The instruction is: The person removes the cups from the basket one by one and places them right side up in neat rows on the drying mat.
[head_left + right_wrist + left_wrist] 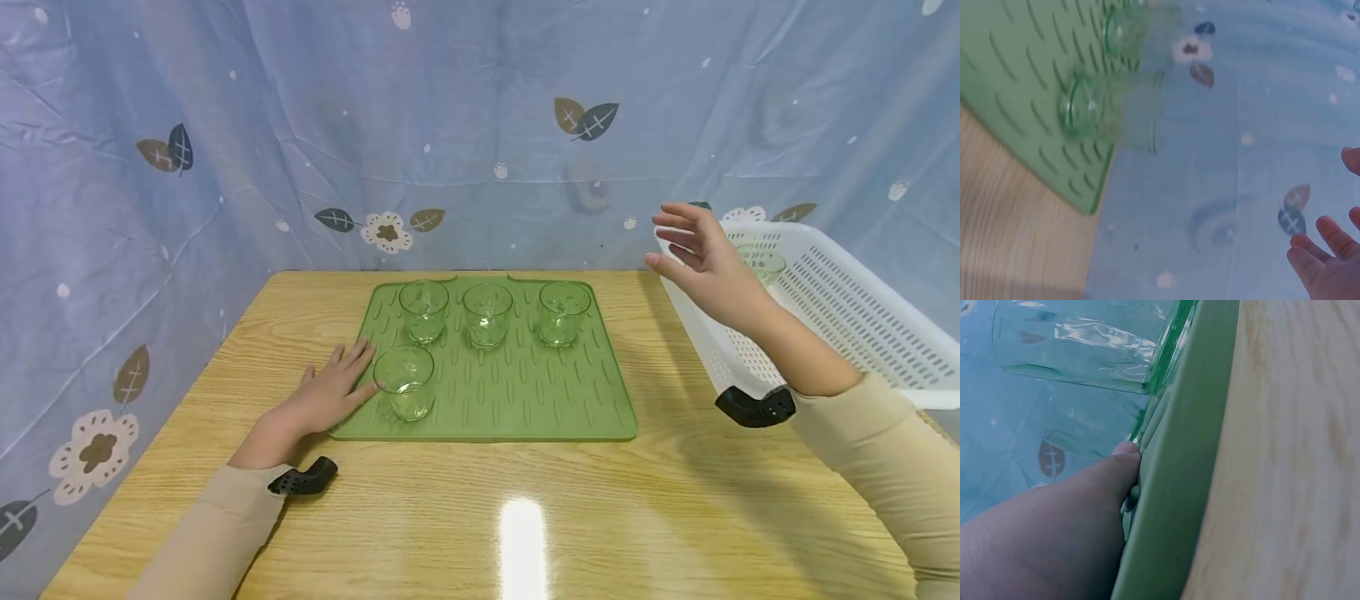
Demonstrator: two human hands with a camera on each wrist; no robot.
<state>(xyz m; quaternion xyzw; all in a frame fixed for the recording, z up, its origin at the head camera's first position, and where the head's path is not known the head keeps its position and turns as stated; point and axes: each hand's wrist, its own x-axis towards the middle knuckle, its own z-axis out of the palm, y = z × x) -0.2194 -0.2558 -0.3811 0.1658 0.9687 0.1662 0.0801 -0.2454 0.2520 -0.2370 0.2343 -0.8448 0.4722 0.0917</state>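
On a green ribbed drying mat point(517, 408) stand several clear glass cups. Three form a back row: a left cup point(424, 312), a middle cup point(487, 317) and a right cup point(562, 314). A front cup point(405, 383) is at the mat's left side. My left hand point(322, 400) rests flat with fingers spread on the mat's left edge, thumb close beside the front cup. Raised in the air, my right hand point(708, 267) has loosely bent fingers and nothing in them. It is over the near left side of a white plastic basket point(877, 308), where another glass point(761, 262) sits partly behind it.
The mat and basket are on a light wooden table point(420, 517), the basket at the right. A blue patterned curtain point(480, 142) hangs behind the table and along its left side. Black wrist cameras are strapped at both sleeves.
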